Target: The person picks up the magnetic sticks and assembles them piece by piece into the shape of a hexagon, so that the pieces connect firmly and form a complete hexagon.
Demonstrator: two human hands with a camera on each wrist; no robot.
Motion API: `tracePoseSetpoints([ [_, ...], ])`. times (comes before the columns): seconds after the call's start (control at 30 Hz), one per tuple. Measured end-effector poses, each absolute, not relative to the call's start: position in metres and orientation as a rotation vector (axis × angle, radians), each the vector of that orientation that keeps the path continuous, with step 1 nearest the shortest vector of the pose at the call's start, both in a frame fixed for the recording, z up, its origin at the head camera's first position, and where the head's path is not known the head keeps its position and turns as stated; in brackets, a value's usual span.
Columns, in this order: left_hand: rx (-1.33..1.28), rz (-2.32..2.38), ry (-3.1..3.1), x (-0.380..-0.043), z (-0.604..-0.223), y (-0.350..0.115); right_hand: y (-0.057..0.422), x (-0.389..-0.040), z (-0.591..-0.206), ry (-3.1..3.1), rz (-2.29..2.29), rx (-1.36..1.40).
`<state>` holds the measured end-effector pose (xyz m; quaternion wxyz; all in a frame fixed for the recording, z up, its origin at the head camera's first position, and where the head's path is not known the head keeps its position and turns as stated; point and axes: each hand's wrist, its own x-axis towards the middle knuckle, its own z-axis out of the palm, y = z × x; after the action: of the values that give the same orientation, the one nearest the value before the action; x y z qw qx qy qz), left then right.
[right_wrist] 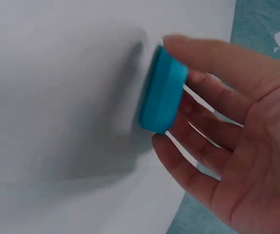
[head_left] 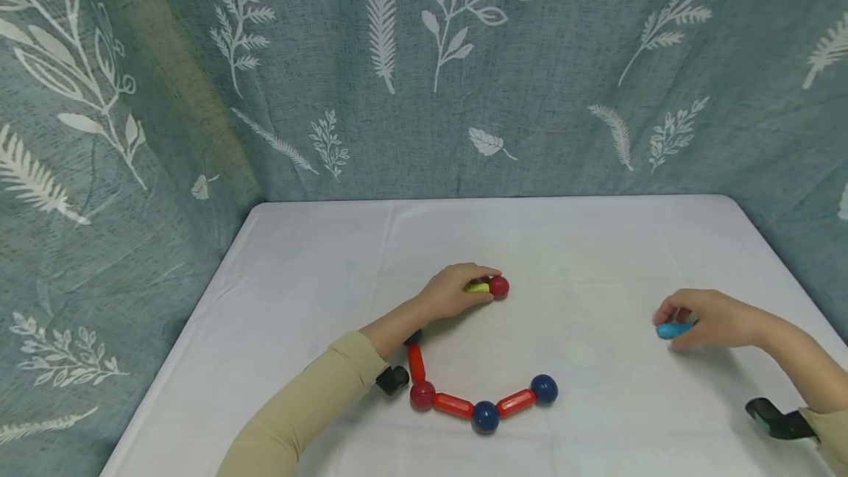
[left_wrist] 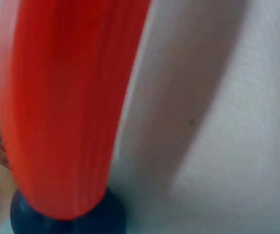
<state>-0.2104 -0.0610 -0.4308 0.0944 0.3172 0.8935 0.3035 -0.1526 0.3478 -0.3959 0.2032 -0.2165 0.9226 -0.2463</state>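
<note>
My left hand pinches a yellow-green stick between thumb and fingers; a red ball sits at its tip. Beneath that wrist runs a chain of red sticks joined by balls: a red ball, a blue ball and another blue ball at the right end. A blue ball at the chain's left end is partly hidden by the wrist. The left wrist view is filled by a red stick. Far to the right, my right hand grips a light blue stick by thumb and fingertips.
A white-covered table lies under everything. Green leaf-patterned cloth hangs behind it and along the sides. Black wrist devices stick out near the left cuff and the right cuff.
</note>
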Motion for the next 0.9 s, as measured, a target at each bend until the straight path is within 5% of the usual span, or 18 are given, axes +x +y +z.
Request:
tracePoseSetpoints([
  [0.63,0.823,0.954,2.651,-0.209,-0.434,-0.061,0.199,-0.184,-0.424,2.681,-1.006,-0.587],
  [0.9,0.858,0.943,2.645,-0.208,-0.432,-0.062,0.175,-0.191,-0.425,2.641,-1.071,-0.605],
])
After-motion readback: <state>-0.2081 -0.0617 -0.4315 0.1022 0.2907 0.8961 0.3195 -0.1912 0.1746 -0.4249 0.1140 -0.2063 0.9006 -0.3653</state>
